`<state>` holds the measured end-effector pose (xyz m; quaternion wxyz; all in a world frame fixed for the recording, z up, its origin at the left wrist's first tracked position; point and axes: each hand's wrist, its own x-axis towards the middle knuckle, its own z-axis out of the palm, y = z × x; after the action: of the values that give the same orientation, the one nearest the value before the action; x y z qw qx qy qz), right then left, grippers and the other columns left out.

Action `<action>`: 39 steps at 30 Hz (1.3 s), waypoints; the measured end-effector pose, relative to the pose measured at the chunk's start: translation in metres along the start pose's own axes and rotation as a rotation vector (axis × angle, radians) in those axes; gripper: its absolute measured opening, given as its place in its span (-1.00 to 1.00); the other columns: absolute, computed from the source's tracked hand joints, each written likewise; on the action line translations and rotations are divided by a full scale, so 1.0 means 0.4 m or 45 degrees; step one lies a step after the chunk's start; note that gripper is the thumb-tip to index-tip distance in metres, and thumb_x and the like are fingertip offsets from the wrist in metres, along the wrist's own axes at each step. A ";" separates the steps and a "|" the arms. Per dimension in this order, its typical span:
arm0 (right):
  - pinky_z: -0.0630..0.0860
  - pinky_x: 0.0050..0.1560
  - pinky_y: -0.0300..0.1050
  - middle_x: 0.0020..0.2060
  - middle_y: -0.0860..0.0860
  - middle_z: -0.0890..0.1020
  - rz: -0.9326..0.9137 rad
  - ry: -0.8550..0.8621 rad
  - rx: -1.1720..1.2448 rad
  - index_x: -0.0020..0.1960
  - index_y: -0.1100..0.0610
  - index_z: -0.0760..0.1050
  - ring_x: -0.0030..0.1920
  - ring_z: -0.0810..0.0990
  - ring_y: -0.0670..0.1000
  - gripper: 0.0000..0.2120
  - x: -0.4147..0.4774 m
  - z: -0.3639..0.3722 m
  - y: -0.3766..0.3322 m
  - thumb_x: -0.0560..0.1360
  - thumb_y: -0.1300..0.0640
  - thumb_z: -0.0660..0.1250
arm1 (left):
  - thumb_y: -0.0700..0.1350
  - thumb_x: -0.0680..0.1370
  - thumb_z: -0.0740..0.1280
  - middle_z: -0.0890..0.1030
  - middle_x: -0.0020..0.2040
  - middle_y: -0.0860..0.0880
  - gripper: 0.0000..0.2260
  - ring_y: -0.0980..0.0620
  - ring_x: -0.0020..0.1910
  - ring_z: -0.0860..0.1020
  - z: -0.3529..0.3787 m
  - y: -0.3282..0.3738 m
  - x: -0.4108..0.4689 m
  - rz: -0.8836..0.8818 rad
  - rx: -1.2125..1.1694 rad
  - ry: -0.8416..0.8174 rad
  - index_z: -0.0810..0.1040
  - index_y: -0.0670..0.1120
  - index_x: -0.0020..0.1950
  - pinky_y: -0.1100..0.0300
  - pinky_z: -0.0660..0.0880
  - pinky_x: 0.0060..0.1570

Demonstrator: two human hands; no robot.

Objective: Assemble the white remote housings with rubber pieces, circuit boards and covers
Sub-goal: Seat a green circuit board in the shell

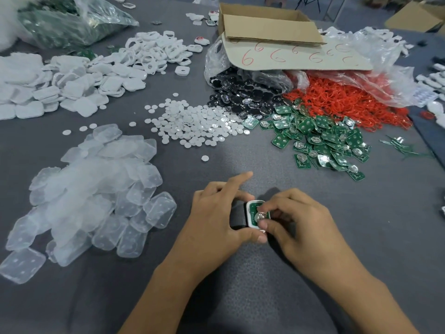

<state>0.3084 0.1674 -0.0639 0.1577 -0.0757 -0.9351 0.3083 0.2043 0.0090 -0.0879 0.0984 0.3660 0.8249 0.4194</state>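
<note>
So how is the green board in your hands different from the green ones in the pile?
The held circuit board sits inside a white housing; the piled circuit boards lie loose on the table. The held one is alone; the piled ones overlap. Both are green with silver round parts.

bench: dark grey all over
remote housing: white rim
circuit board: green, with a shiny silver circle
pile of circuit boards: green with pale dots and silver circles
rubber pieces: see-through, milky white
little round discs: white, a few shiny
covers: plain white
frames with holes: white
oval pieces: black with silver shine
loops: bright red
cardboard box: light brown
cardboard flap: pale brown with red 6s drawn on it
plastic bag: clear, dark green inside
</note>
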 end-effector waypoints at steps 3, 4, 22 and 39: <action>0.45 -0.08 -0.25 -0.05 -0.09 0.50 -0.054 -0.018 -0.083 0.01 0.11 0.57 -0.14 0.51 -0.11 -0.84 -0.011 0.016 -0.005 0.48 0.30 0.44 | 0.21 0.24 0.63 0.57 0.13 0.36 -0.11 0.40 0.32 0.28 0.001 0.000 0.000 -0.010 0.000 0.003 0.28 0.30 0.49 0.42 0.07 0.34; 0.44 -0.05 -0.27 -0.03 -0.07 0.49 -0.072 -0.022 -0.095 0.03 0.12 0.54 -0.12 0.50 -0.10 -0.83 -0.015 0.022 -0.006 0.50 0.32 0.42 | 0.20 0.23 0.63 0.57 0.13 0.37 -0.11 0.41 0.32 0.27 0.001 -0.001 0.000 -0.014 0.000 0.003 0.28 0.32 0.48 0.42 0.07 0.34; 0.40 0.04 -0.36 0.03 -0.09 0.43 -0.092 -0.002 -0.075 0.11 0.12 0.48 -0.02 0.49 -0.11 -0.74 -0.034 0.045 0.007 0.51 0.40 0.33 | 0.21 0.23 0.62 0.56 0.13 0.35 -0.12 0.39 0.32 0.25 -0.001 0.001 -0.001 -0.036 0.010 -0.010 0.30 0.32 0.47 0.46 0.04 0.32; 0.40 -0.01 -0.36 -0.02 -0.06 0.50 -0.059 0.017 -0.110 0.05 0.15 0.55 -0.10 0.51 -0.09 -0.83 -0.025 0.034 -0.002 0.50 0.34 0.40 | 0.25 0.22 0.60 0.58 0.12 0.32 -0.15 0.29 0.32 0.35 0.000 -0.001 0.003 -0.014 0.010 -0.023 0.33 0.32 0.44 0.45 0.06 0.31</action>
<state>0.3133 0.1568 -0.0763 0.1679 -0.0628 -0.9480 0.2631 0.2031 0.0098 -0.0881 0.1066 0.3656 0.8277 0.4123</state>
